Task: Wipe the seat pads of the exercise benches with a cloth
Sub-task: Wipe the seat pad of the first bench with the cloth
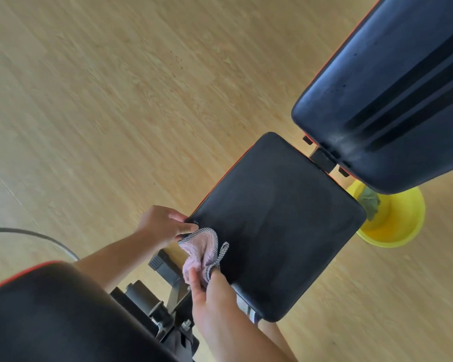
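Observation:
A black seat pad [277, 223] with an orange edge sits in the middle of the view. A pale pink cloth [198, 253] with a checked grey border hangs over the pad's near-left corner. My left hand [162, 224] pinches the cloth's upper edge at that corner. My right hand [209, 291] grips the cloth's lower end just off the pad's near edge. The cloth is stretched between the two hands. A long dark back pad [392, 95] rises at the upper right.
A second black pad [55, 317] with a red rim fills the lower left, with metal frame parts [165, 307] beside it. A yellow bucket [400, 226] holding a green cloth [369, 202] stands on the wooden floor [115, 100] under the back pad.

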Available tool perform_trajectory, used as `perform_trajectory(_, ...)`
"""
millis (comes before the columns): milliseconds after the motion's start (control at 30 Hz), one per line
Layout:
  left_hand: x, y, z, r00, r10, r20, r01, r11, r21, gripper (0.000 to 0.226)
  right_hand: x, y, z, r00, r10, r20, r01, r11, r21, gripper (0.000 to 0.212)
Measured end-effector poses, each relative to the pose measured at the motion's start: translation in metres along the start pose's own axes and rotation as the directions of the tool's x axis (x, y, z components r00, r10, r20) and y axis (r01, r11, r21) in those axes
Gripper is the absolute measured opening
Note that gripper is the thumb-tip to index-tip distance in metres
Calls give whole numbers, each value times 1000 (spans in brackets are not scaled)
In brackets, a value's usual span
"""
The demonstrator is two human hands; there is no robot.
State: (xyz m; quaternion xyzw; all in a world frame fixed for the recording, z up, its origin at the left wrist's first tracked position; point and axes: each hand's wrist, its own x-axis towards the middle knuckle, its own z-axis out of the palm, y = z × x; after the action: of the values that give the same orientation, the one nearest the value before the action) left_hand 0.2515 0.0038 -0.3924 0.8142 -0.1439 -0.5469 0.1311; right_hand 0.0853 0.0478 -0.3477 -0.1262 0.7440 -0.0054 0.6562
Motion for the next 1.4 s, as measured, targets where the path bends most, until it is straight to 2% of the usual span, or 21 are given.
perform_trajectory(33,0,0,0,1000,-3,3,3,1000,-1,21,7,10,-5,996,44,72,-55,984,167,25)
perform_trajectory(67,0,-1,-1,1000,-6,5,6,1000,-2,21,7,15,-14,995,79,66,-92,972,214,17)
perform_trajectory(133,1,-1,-1,1000,-12,12,12,1000,-16,22,4,31,-39,995,42,-87,-40,999,28,18)
perform_trajectory(167,2,-2,-1,1000,-13,15,14,999,-29,23,3,39,-49,982,-95,-162,79,992,-103,22)
perform_trajectory(200,2,-2,-2,1000,-13,19,14,999,-37,24,12,44,-62,961,-121,-248,112,993,-50,24)
perform_trajectory(267,1,-1,-2,999,-11,31,12,999,-36,24,11,54,-83,951,-13,-308,5,1000,-26,24)
perform_trajectory(300,1,-1,-2,999,-9,37,10,999,-35,24,12,60,-95,971,10,-239,-38,993,-111,26)
perform_trajectory(400,0,-2,-2,999,-1,40,3,1000,-28,24,27,49,-127,904,110,-412,-164,982,-99,35)
perform_trajectory(467,0,-2,-1,999,2,42,-1,1000,-16,24,40,30,-144,846,-14,-533,-65,990,-129,42)
perform_trajectory(533,1,-1,0,999,-5,39,6,1000,-18,24,47,0,-166,745,-3,-667,113,986,121,41)
perform_trajectory(567,3,-2,-1,999,-9,39,10,1000,-22,24,51,-15,-171,749,77,-658,173,936,307,32)
perform_trajectory(633,4,-2,-1,999,-18,42,19,999,-30,24,54,-40,-178,773,116,-624,179,903,389,14)
perform_trajectory(667,5,-3,-1,999,-19,40,20,999,-33,23,50,-46,-174,804,63,-591,202,906,372,12)
perform_trajectory(733,6,-4,0,999,-23,34,24,999,-33,22,45,-35,-164,833,53,-550,123,953,278,15)
perform_trajectory(833,7,-4,-1,998,-42,39,44,998,-42,22,33,7,-148,929,199,-311,-60,914,402,22)
perform_trajectory(900,8,-4,-1,998,-46,49,48,998,-34,22,34,8,-156,948,245,-201,-129,878,461,29)
perform_trajectory(933,9,-5,-1,998,-44,49,46,999,-28,21,39,-4,-163,956,229,-181,-113,861,495,31)
perform_trajectory(1033,10,-7,-1,998,-40,43,40,999,-11,21,60,-61,-190,927,146,-346,78,827,557,15)
perform_trajectory(1133,12,-7,-1,999,-36,41,35,999,28,22,72,-82,-196,835,56,-547,256,840,478,12)
perform_trajectory(1267,8,-2,-4,999,-5,38,0,989,147,25,68,-63,-186,719,-115,-686,349,913,213,3)
perform_trajectory(1400,-4,42,-7,952,305,30,-272,798,538,44,50,-70,-203,671,-323,-668,449,893,19,8)
